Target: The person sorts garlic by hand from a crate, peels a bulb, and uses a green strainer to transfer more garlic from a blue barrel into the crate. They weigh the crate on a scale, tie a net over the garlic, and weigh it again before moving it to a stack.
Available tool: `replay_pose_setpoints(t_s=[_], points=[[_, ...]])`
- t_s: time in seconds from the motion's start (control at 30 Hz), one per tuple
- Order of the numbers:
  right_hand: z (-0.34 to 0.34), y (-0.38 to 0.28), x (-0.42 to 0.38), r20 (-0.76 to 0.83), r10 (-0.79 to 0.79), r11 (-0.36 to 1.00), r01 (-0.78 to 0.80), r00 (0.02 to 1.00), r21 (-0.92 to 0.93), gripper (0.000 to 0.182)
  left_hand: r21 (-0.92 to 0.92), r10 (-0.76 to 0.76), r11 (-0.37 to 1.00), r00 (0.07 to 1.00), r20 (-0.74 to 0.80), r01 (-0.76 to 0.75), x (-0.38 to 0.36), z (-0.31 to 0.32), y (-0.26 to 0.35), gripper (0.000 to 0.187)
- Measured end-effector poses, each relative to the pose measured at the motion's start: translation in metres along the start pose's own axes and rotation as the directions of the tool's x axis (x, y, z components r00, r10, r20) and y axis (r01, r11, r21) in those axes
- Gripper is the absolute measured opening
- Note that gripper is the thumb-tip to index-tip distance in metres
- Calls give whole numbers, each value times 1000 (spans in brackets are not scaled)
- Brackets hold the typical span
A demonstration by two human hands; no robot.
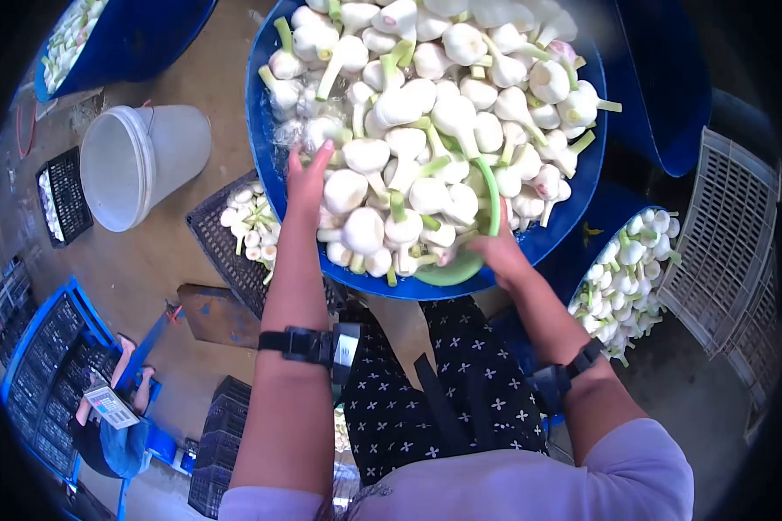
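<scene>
Being gripped at its rim by the right hand [493, 243], the nearer one, the smooth green bowl [453, 275] is lying just left of that grip, its curved edge running forward. Round white garlic bulbs [362, 231] with stubby pale-green stems [397, 206] are being touched, or nearly, by the spread-fingered left hand [308, 181]; bowl and bulbs are being contained by a broad blue tub [256, 113].

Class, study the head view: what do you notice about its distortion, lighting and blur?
Head view: wide-angle warping with blackened corners; garlic bulbs in the big blue tub look bright, nearly washed out; a hazy smear softens those at its upper right; the dark blue container behind sits in deep shadow.
</scene>
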State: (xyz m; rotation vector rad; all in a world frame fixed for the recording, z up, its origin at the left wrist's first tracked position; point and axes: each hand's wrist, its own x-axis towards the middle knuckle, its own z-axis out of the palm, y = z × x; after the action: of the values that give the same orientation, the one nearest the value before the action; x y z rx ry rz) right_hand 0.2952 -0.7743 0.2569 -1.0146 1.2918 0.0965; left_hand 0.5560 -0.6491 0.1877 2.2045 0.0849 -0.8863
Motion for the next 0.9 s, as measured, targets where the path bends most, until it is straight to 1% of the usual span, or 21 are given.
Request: replay_pose_setpoints(t_s=[0.03, 0.07, 0.1, 0.13, 0.2, 0.23, 0.27, 0.33, 0.37, 0.4, 0.47, 0.5, 0.53, 0.6, 0.63, 0.67, 0.7, 0.73, 0.77, 0.83, 0.9], points=[[15, 12, 13, -101, -38, 996, 30, 994, -85, 89, -206, -119, 967, 980, 157, 150, 1, -1, -2, 71], [26, 21, 24, -198, -86, 984, 53, 976, -169, 87, -375, -193, 872, 924, 329, 315, 2, 0, -4, 68], [32, 27, 30, -262, -105, 954, 23, 959, -298, 85, -380, -245, 847, 907, 343, 372, 7, 5, -11, 49], [30, 25, 28, -262, -102, 956, 21, 960, -294, 85, -375, -246, 849, 907, 342, 372, 9, 9, -23, 49], [14, 14, 21, -16, -23, 999, 24, 1000, 29, 84, -272, -209, 908, 906, 367, 320, 7, 13, -37, 34], [2, 20, 24, 30, 7, 999, -8, 1000, 54, 85, -330, -110, 922, 955, 275, 201, -22, 11, -8, 26], [-8, 17, 20, 26, 1, 999, -2, 1000, 53, 85, -334, -104, 922, 955, 277, 197, -36, 8, -10, 26], [-17, 0, 13, 142, 102, 991, -113, 985, 74, 90, -83, 130, 989, 983, 129, -120, -50, 2, -15, 29], [-19, -11, 5, 135, 126, 991, -130, 983, 23, 95, -191, 145, 975, 975, 167, -112, -55, -3, -15, 36], [-27, -2, 5, 184, 57, 995, -71, 981, 69, 96, -193, 142, 975, 977, 160, -110, -54, -6, -14, 36], [-39, -10, -6, 235, 3, 998, -18, 972, 61, 96, -495, 114, 869, 973, 202, 1, -52, -13, -4, 37], [-43, -11, -9, 244, 18, 991, -51, 970, 128, 94, -514, 95, 857, 973, 210, 27, -43, -14, -2, 35], [-41, -8, -8, 242, 28, 990, -60, 970, 125, 94, -545, 58, 836, 976, 212, 68, -33, -11, -8, 32], [-29, -5, -2, 201, 67, 968, -112, 977, 223, 92, -704, 20, 680, 955, 297, 205, -27, -9, 0, 32], [-19, 10, 4, 173, 27, 976, -63, 985, 207, 90, -708, 27, 649, 922, 387, 278, -26, -7, -4, 34], [-5, 11, 5, 52, 29, 991, -36, 998, 130, 87, -702, 42, 622, 880, 474, 349, -24, -5, -9, 36], [-1, 10, 8, 77, 55, 982, -68, 995, 175, 88, -736, 107, 581, 863, 493, 348, -23, 4, -13, 44], [0, 7, 10, 101, 80, 971, -100, 992, 217, 89, -728, 131, 615, 871, 473, 303, -31, 11, -4, 52], [-2, 6, 10, 104, 70, 973, -91, 992, 212, 89, -737, 144, 617, 881, 450, 275, -38, 18, 3, 52], [-6, 8, 6, 150, -42, 980, 12, 988, 199, 94, -755, 168, 610, 893, 418, 239, -45, 22, 5, 51], [-12, 11, -5, 134, -76, 980, 49, 988, 194, 96, -639, 243, 767, 900, 361, 49, -55, 23, -3, 50]])
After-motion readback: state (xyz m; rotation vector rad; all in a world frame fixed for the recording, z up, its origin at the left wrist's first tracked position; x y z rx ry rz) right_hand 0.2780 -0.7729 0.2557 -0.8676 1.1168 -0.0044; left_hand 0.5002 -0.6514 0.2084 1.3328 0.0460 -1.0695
